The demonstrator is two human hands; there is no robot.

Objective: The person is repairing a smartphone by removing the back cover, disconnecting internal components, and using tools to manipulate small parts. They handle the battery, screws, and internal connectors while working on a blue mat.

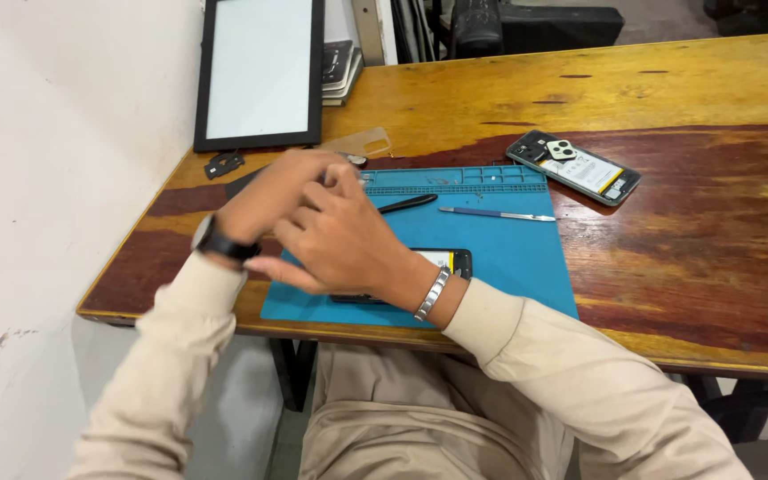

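1. Over the blue rubber mat (500, 258) on the wooden bench (686, 267), the left hand (264, 200) and right hand (340, 240) are held together; whether anything is held between them cannot be told.
2. Directly beneath the right wrist, the opened black phone (451, 260) is seen lying, its long axis left to right.

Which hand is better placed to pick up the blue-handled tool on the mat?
Probably the right hand. It lies nearer the blue-handled tool on the blue mat, with open mat between them. The left hand sits farther away, behind the right.
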